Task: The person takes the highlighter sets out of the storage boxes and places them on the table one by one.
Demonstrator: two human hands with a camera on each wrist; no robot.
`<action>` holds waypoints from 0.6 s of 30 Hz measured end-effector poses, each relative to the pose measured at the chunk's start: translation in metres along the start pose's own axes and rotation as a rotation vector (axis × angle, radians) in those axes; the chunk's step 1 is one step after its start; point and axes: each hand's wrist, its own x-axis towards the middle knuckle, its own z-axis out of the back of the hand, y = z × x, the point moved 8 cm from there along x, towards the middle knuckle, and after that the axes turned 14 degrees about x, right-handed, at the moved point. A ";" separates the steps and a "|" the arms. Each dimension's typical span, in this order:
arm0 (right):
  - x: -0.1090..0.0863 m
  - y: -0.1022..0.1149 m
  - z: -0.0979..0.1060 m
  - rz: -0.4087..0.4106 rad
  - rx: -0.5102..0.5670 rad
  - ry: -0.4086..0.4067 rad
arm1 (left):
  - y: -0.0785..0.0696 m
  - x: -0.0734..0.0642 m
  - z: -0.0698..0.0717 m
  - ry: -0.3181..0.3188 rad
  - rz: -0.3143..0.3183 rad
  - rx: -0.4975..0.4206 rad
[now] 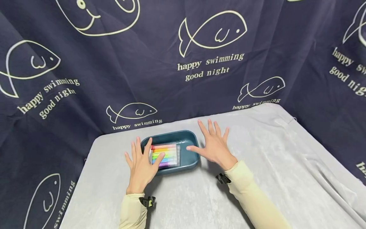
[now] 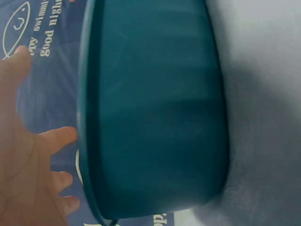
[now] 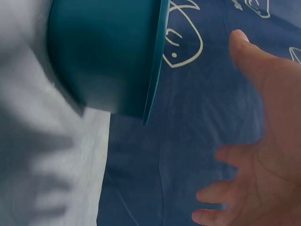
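A dark teal basin [image 1: 188, 152] with rounded corners stands near the far edge of the table. Inside it, toward the left, lies a clear flat case of rainbow-coloured pens or sticks [image 1: 168, 154]. My left hand [image 1: 142, 168] is spread over the basin's left end, its thumb and index finger overlapping the case in the head view. Spread out too, my right hand [image 1: 214, 146] is at the basin's right end, its thumb overlapping the rim. Neither hand holds anything. Both wrist views show the basin's outer wall [image 2: 160, 113] beside the fingers.
A pale grey cloth covers the table [image 1: 194, 200], with creases along its right side. Behind and at both sides hangs a dark blue curtain [image 1: 166, 73] printed with white fish and lettering. Black straps [image 1: 223, 178] circle both wrists.
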 end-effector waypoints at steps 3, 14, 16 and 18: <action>0.004 0.006 -0.001 0.018 -0.002 0.001 | 0.004 0.002 -0.003 0.006 0.011 0.006; 0.014 0.015 -0.013 0.077 0.039 0.040 | 0.025 0.006 -0.012 0.014 0.087 -0.068; 0.016 0.018 -0.014 0.086 0.038 0.049 | 0.027 0.007 -0.013 0.000 0.093 -0.071; 0.018 0.020 -0.016 0.097 0.034 0.057 | 0.029 0.007 -0.013 -0.013 0.099 -0.075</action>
